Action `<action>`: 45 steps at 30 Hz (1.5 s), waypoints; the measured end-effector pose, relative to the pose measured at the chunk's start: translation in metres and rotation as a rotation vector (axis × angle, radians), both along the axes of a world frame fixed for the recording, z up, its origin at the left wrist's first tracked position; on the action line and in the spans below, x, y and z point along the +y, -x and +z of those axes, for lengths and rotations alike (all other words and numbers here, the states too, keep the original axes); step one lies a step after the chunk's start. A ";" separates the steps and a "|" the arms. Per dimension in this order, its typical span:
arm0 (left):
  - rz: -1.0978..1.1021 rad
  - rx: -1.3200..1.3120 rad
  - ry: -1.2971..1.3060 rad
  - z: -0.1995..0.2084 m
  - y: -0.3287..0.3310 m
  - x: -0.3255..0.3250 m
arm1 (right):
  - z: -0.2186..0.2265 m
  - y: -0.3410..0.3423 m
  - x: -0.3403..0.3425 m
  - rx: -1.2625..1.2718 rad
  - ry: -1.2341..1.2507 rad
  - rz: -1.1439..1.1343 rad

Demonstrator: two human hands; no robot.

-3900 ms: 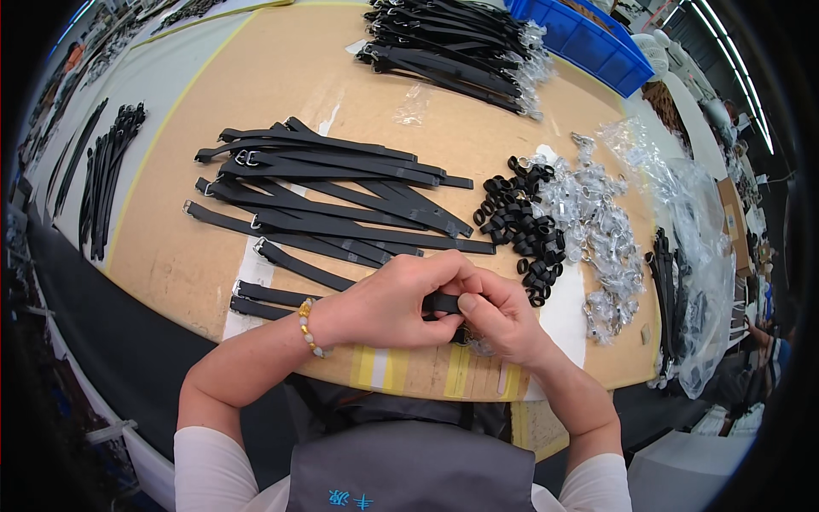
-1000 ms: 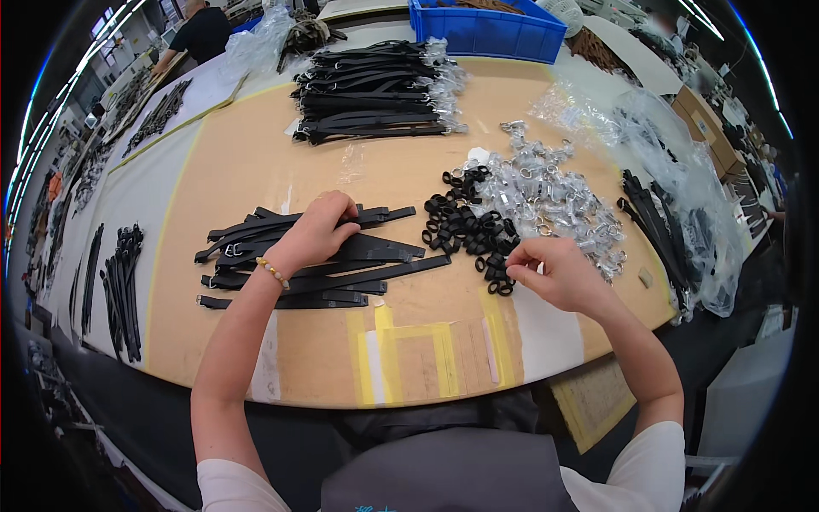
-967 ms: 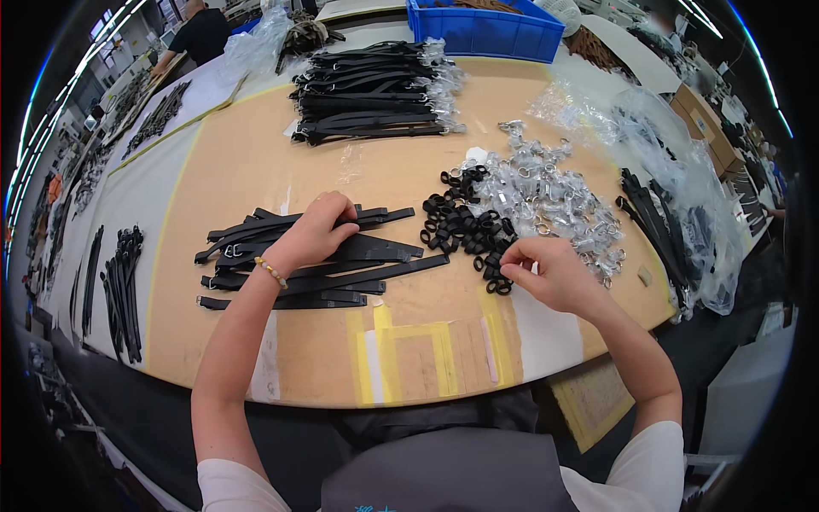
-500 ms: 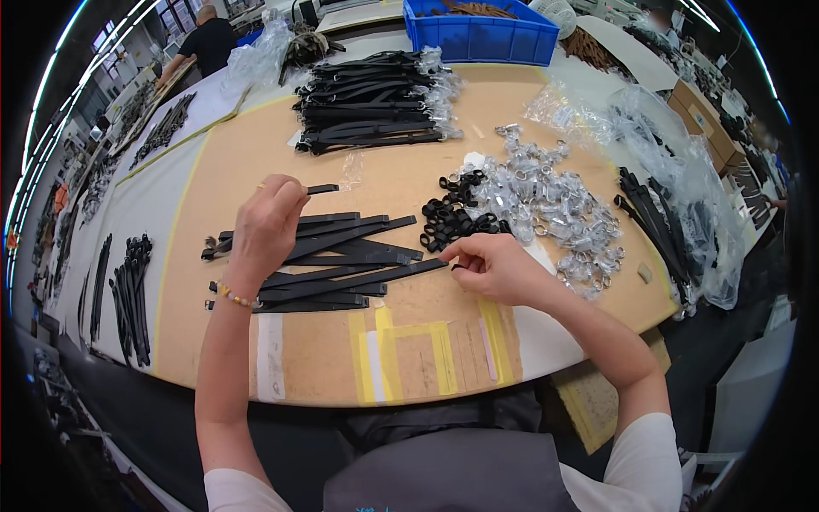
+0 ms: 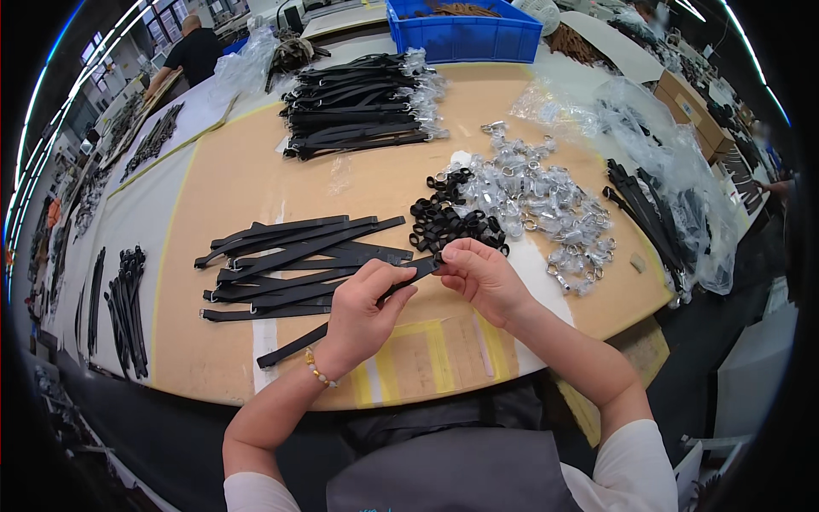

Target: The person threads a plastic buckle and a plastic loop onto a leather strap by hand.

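Observation:
A black strap (image 5: 293, 346) runs slantwise between my hands, its tail hanging past my left wrist toward the table's near edge. My left hand (image 5: 365, 314) is closed around the strap close to its upper end. At that end the fingertips of my right hand (image 5: 483, 278) pinch the tip; a small black loop seems to be there, but the fingers partly hide it. Several more black straps (image 5: 299, 247), some with metal buckles, lie loosely stacked to the left. Just beyond my right hand is a heap of small black loops (image 5: 448, 213).
Clear-wrapped metal clasps (image 5: 546, 200) are heaped right of the loops. A neat stack of black straps (image 5: 350, 107) lies at the back, before a blue crate (image 5: 465, 38). Plastic bags (image 5: 657, 145) cover the right edge. More straps (image 5: 128, 303) lie left. A person (image 5: 192, 55) works far left.
My left hand has come down and right, toward my right hand, and now grips a strap near its end. My right hand has stayed nearly in place, now pinching the strap's tip.

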State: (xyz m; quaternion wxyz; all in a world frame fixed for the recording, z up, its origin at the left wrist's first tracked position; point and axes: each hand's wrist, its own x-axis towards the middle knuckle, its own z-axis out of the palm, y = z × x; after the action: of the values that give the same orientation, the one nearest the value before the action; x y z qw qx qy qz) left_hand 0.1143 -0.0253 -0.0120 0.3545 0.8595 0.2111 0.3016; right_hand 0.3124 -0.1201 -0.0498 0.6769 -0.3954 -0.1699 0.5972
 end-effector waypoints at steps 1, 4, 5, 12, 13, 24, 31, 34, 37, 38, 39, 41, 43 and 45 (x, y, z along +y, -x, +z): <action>0.009 -0.013 -0.026 -0.006 -0.002 0.000 | -0.001 0.003 -0.002 -0.003 -0.004 -0.035; 0.015 -0.067 -0.054 -0.012 -0.006 -0.001 | -0.007 0.012 -0.001 0.020 -0.005 -0.138; 0.023 -0.106 -0.055 -0.014 -0.008 -0.001 | -0.009 0.014 0.000 0.047 0.002 -0.190; 0.011 -0.115 -0.010 -0.020 -0.010 0.003 | -0.013 0.026 0.001 -0.059 0.003 -0.205; 0.031 -0.120 -0.021 -0.020 -0.008 0.003 | -0.012 0.029 0.002 -0.069 0.008 -0.218; -0.021 -0.150 -0.048 -0.021 0.002 0.005 | -0.004 0.054 0.000 0.136 0.005 -0.304; -0.096 -0.249 0.054 -0.029 0.000 0.004 | 0.004 0.035 -0.013 -0.213 -0.007 0.017; -0.134 -0.098 0.032 -0.018 0.012 0.007 | 0.029 -0.014 -0.032 -1.267 -0.067 -0.260; -0.169 -0.088 0.127 -0.019 0.011 0.008 | 0.036 -0.087 -0.076 -1.710 0.216 -0.297; -0.159 -0.094 0.132 -0.021 0.010 0.009 | 0.030 -0.104 -0.093 -1.839 0.362 -0.261; -0.167 -0.093 0.146 -0.023 0.008 0.009 | 0.022 -0.116 -0.110 -1.964 0.513 -0.225; -0.160 -0.091 0.161 -0.023 0.008 0.009 | 0.002 -0.129 -0.129 -1.913 0.499 -0.171; -0.176 -0.054 0.212 -0.024 0.005 0.009 | -0.009 -0.133 -0.129 -1.857 0.500 -0.126; -0.178 -0.039 0.194 -0.028 0.006 0.010 | -0.013 -0.117 -0.111 -1.828 0.462 -0.223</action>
State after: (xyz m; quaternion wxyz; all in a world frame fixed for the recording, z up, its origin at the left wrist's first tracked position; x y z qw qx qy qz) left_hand 0.1084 -0.0157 -0.0395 0.4656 0.8304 0.1552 0.2638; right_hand 0.4297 -0.2315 -0.0630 0.2401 -0.8479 -0.4726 0.0072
